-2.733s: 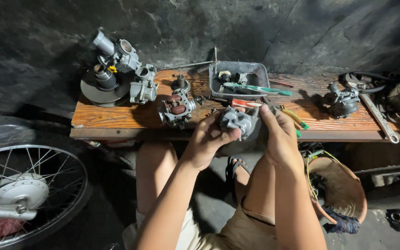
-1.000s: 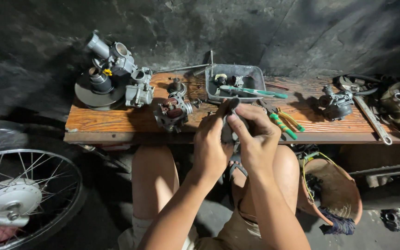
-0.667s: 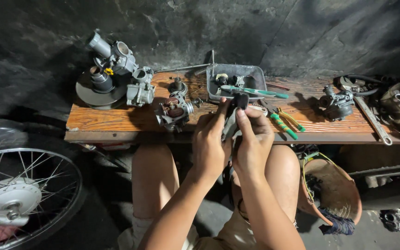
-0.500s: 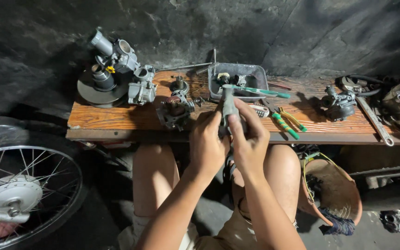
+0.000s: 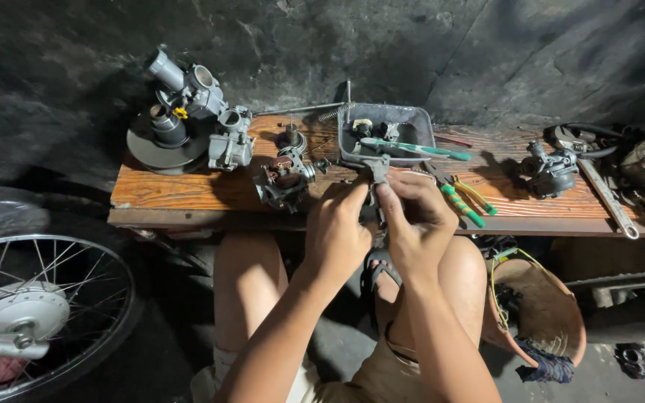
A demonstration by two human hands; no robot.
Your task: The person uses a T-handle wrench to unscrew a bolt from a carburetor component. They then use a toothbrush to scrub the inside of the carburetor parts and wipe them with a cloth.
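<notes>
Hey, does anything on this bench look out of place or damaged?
Nothing looks damaged. One oddity: a toothbrush lies slanted across the grey tray, its end overhanging the rim. Both hands, left and right, hold a small metal part.

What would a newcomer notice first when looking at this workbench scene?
First, the left hand and right hand, whose grip closes together on a small grey metal part at the front edge of the long wooden bench. Next, the cluster of grey metal carburettor pieces at the bench's far left, and the spoked wheel on the floor, lower left.
</notes>
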